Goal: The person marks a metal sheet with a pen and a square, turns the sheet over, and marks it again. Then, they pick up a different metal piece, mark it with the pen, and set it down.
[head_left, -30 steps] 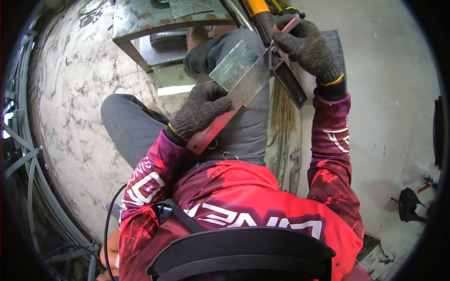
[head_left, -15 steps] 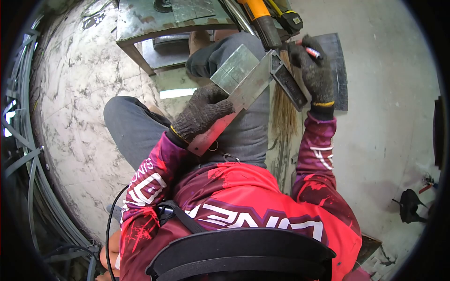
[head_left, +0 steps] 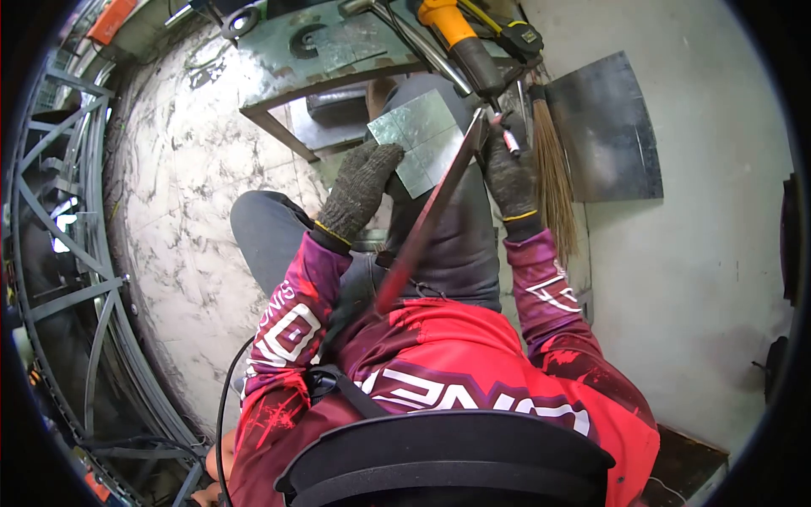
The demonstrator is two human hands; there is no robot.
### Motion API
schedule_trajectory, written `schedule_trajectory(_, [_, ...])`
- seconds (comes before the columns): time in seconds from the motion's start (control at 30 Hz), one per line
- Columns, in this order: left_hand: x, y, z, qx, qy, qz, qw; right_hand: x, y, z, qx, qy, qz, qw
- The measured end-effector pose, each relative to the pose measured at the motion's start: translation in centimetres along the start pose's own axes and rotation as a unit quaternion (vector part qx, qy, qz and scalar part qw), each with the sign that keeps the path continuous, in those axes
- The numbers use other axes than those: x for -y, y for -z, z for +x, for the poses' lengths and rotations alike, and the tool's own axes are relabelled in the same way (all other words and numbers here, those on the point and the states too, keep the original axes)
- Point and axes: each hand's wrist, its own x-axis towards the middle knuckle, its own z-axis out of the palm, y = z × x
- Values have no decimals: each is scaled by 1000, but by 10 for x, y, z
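Observation:
A small square of shiny sheet metal [head_left: 412,135] with crossing marked lines is pinched at its left edge by my gloved left hand [head_left: 361,188]. In my gloved right hand [head_left: 513,179] is a try square [head_left: 432,207], gripped at its stock end. Its blade appears nearly edge-on, pointing down toward my shirt and slightly blurred, beside the sheet metal piece. A red and white marker [head_left: 510,140] is also tucked in the right hand's fingers. Both pieces are above my thigh [head_left: 463,253]. The right fingertips are partly hidden behind the square and marker.
Ahead stands a metal bench [head_left: 279,72] bearing a yellow-and-black power tool [head_left: 460,38] and a tape measure [head_left: 519,40]. A straw broom [head_left: 553,169] and a dark metal sheet [head_left: 604,131] lie at right. Metal framework [head_left: 72,287] lines the left side.
The try square has passed from my left hand into my right and swung away from the sheet metal, its blade turning edge-on. My right hand has moved left; my left keeps the sheet metal.

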Motion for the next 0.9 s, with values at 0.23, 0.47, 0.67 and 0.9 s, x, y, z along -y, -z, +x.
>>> schedule_trajectory(0.23, [-19, 18, 7, 52, 214, -265, 939, -12, -14, -7, 35, -145, 97, 984])
schedule_trajectory(0.47, [-41, 16, 29, 13, 445, -511, 735, -47, -6, -32, 65, -154, 61, 984])
schedule_trajectory(0.67, [-33, 33, 37, -1, 433, -506, 746, -66, 12, -58, 61, -14, -166, 984])
schedule_trajectory(0.9, [89, 108, 39, -75, 468, -341, 812, -10, 11, -26, -24, -47, -5, 999])
